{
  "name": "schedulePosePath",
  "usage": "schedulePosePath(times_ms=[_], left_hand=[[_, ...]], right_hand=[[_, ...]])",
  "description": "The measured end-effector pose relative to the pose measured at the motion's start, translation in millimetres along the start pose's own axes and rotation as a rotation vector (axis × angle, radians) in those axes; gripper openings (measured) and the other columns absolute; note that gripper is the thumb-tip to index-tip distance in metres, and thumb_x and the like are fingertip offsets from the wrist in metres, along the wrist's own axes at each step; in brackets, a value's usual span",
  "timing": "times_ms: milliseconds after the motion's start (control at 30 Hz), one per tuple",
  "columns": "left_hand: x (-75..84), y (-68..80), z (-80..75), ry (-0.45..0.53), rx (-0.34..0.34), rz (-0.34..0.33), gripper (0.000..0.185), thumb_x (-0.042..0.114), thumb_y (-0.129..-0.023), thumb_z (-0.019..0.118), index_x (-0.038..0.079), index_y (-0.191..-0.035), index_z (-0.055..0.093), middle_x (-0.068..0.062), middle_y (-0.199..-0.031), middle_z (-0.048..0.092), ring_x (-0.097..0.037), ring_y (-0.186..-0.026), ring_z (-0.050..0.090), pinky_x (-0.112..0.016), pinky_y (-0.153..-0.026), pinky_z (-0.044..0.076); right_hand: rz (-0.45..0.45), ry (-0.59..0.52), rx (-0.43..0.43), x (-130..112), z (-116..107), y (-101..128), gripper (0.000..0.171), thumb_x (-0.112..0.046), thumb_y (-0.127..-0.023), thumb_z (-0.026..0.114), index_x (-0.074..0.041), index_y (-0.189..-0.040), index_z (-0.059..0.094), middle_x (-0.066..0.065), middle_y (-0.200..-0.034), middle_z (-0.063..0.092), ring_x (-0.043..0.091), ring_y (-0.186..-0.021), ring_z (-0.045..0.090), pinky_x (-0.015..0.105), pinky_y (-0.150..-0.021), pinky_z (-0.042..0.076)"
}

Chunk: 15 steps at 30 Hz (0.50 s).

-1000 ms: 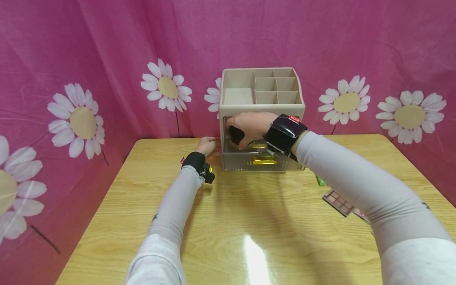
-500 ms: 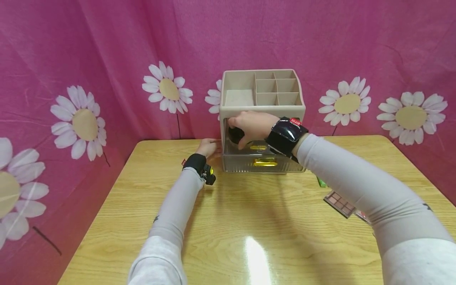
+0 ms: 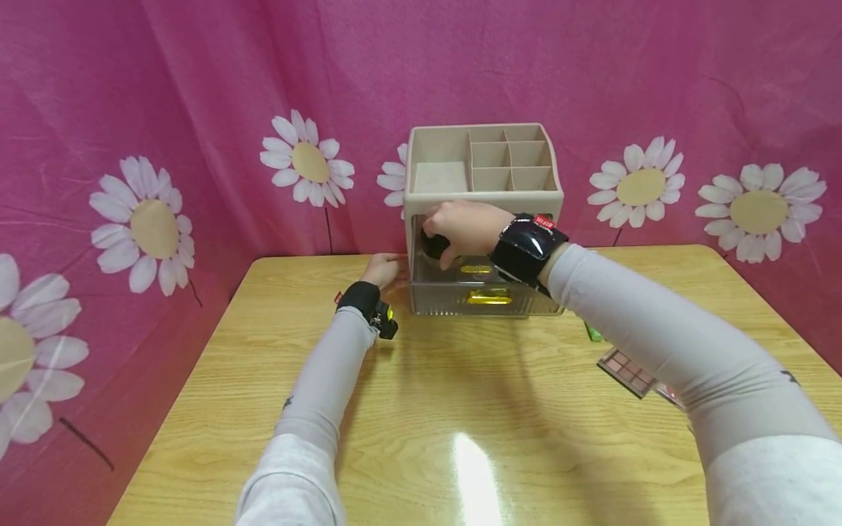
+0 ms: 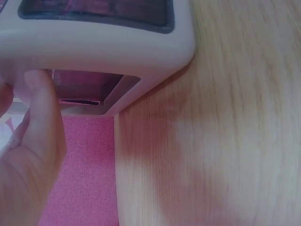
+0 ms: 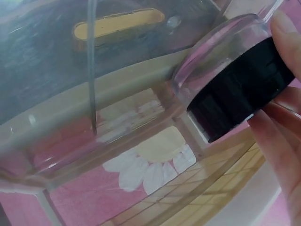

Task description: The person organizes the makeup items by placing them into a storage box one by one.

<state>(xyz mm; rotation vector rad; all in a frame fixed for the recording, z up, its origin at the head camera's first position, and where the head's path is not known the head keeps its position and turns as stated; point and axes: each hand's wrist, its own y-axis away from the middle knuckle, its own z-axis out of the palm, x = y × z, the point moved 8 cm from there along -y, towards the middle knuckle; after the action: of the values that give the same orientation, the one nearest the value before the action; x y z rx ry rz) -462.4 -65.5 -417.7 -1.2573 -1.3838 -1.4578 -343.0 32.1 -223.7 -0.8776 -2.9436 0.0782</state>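
Observation:
A beige organizer (image 3: 483, 196) with open top compartments stands at the back of the table. It has two clear drawers with gold handles, the upper handle (image 3: 475, 269) above the lower handle (image 3: 488, 296). The upper drawer is pulled out a little. My right hand (image 3: 463, 223) grips a round black jar (image 3: 434, 246) with a clear base at the left end of that drawer. In the right wrist view the jar (image 5: 240, 94) is pinched between fingers (image 5: 282, 127) beside the clear drawer wall. My left hand (image 3: 384, 269) rests against the organizer's left side, its thumb (image 4: 42, 108) on the lower corner (image 4: 122, 47).
An eyeshadow palette (image 3: 628, 372) and a small green item (image 3: 594, 334) lie on the wooden table (image 3: 460, 394) at the right, partly under my right arm. Pink cloth with daisies (image 3: 309, 161) hangs behind and to the left.
My right hand has edged the jar slightly deeper into the upper drawer. The left hand stays against the organizer's side.

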Motion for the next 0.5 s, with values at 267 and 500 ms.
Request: schedulePosePath(times_ms=[267,500], left_hand=[[3.8,5.8,0.3,-0.037,0.014,-0.007,0.038,0.000,-0.092,0.044,0.001,-0.130,0.049,-0.017,-0.114,0.060,-0.021,-0.095,0.061,-0.032,-0.081,0.052],[-60.8,-102.2,-18.1,0.033,-0.033,0.029,0.039,0.002,-0.090,0.049,0.006,-0.128,0.053,-0.013,-0.106,0.064,-0.022,-0.089,0.064,-0.036,-0.074,0.054]], right_hand=[[0.018,0.041,-0.009,3,1,-3,0.026,-0.018,-0.065,0.081,-0.002,-0.079,0.065,0.007,-0.079,0.061,0.020,-0.075,0.055,0.034,-0.071,0.047],[0.030,0.067,-0.036,5,3,-4,0.021,-0.016,-0.071,0.077,-0.002,-0.080,0.066,0.005,-0.077,0.062,0.019,-0.072,0.054,0.034,-0.069,0.047]])
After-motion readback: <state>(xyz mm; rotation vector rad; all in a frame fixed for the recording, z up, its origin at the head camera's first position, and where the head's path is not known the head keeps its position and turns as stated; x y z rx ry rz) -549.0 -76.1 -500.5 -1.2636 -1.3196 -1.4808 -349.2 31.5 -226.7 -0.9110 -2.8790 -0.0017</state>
